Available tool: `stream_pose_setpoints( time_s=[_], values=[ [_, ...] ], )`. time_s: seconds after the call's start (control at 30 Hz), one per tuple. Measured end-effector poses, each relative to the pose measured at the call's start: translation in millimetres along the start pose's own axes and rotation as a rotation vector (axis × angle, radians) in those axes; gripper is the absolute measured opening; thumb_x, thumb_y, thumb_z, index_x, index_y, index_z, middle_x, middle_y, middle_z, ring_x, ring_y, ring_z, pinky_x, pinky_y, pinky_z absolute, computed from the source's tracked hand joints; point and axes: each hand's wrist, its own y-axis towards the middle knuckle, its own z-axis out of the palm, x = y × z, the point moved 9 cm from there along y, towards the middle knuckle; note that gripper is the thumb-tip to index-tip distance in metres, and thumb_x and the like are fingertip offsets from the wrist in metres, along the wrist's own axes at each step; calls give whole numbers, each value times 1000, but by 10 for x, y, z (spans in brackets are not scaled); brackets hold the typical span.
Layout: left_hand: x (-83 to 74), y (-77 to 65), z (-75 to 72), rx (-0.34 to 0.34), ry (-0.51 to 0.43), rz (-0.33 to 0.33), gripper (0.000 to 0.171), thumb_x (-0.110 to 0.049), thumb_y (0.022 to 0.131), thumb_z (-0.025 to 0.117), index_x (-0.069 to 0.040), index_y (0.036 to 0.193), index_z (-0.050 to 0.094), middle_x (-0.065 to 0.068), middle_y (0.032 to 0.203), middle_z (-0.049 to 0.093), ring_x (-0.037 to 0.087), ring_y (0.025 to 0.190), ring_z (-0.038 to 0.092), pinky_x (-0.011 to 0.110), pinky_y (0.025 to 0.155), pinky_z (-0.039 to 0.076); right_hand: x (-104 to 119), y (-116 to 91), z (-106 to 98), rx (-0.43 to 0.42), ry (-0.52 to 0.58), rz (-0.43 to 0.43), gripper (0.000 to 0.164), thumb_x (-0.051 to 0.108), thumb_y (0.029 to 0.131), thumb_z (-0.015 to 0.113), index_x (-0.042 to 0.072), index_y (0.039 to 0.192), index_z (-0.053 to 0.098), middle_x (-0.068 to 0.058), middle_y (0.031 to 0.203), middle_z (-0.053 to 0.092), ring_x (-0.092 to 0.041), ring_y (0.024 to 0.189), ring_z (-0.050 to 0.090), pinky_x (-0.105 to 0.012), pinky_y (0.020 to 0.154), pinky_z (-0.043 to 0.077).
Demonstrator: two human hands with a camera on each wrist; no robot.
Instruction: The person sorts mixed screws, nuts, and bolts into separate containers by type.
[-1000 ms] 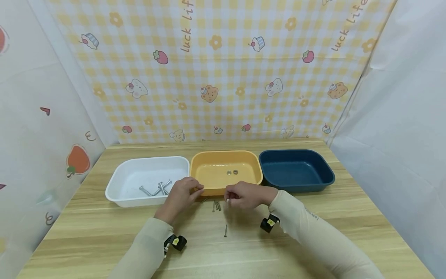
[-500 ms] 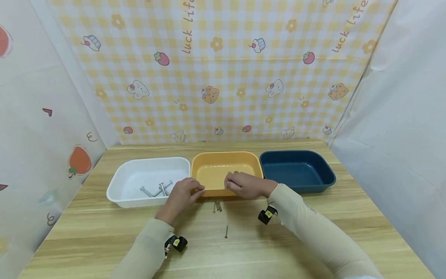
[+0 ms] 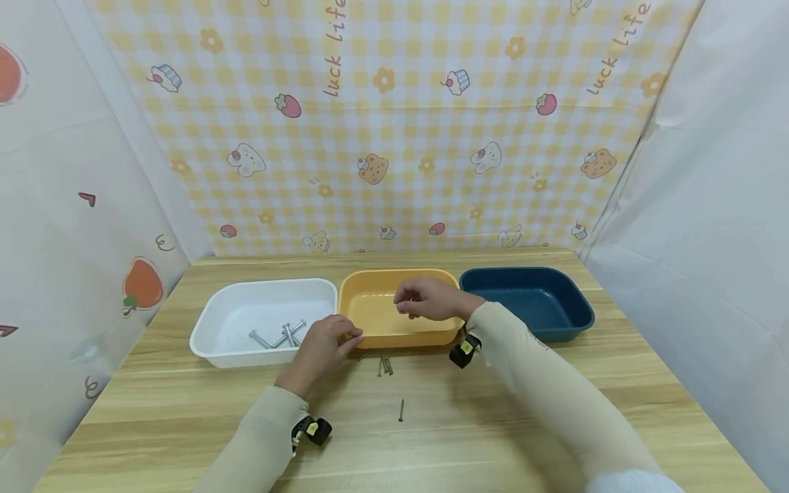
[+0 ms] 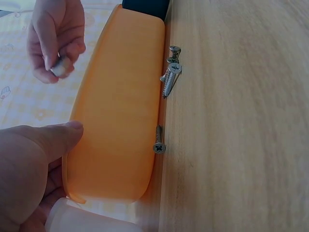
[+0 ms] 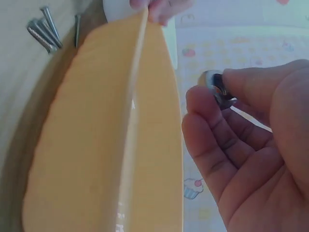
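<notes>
My left hand point(image 3: 322, 344) pinches the front left rim of the yellow tray point(image 3: 407, 339); its thumb point(image 4: 63, 134) lies on the outer wall in the left wrist view. Above that tray is my right hand point(image 3: 431, 298), which pinches a shiny metal nut point(image 5: 219, 89) between thumb and fingertips. The nuts in the tray are hidden behind this hand in the head view. Several small screws point(image 4: 171, 79) lie on the table along the tray's front wall, and a single screw point(image 3: 401, 410) lies nearer the front.
A white tray point(image 3: 212, 355) with several long bolts point(image 3: 286, 334) stands at the left. The dark blue tray point(image 3: 570, 331) adjoins the yellow one on the right. A checked cloth point(image 3: 382, 123) hangs behind the wooden table point(image 3: 493, 445).
My right hand has risen from the table in front of the yellow tray, over its front rim, to above its inside. The left hand stays at the rim.
</notes>
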Motion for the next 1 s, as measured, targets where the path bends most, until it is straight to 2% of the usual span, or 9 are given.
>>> stream_pose_setpoints(
  time_s=[0.13,0.3,0.47,0.77,1.0],
  values=[
    [4,5,14,4,-5,-1,9,-6,78,80,-10,79,72,-1,80,67,16,73,60,31,67,51,-122,91,-34,20,0,85,17,13,99,57,0,108,63,-2,90,65,-15,76,65,-27,71,55],
    [14,-9,20,3,8,-13,10,-6,78,81,-10,79,72,-1,80,67,15,74,60,31,68,51,-299,168,-11,67,10,176,12,14,97,60,6,106,63,1,88,67,-19,79,66,-29,70,54],
    [-4,-19,4,-1,7,-12,10,-5,78,81,-10,78,72,-1,80,67,14,74,61,32,67,52,-458,226,1,104,-8,212,7,12,96,61,7,100,65,0,87,68,-19,79,66,-29,70,55],
    [-3,-6,4,4,24,-20,9,-7,78,81,-10,79,72,-2,80,67,13,73,60,31,66,51,-679,314,-36,115,53,338,7,5,96,60,1,98,65,-8,87,67,-18,76,65,-31,72,56],
    [-6,3,12,4,14,-22,9,-6,78,81,-9,79,73,-1,80,67,13,73,60,31,66,51,-810,333,43,176,24,429,3,4,92,65,1,92,66,-4,79,63,-13,67,56,-24,64,52]
  ],
)
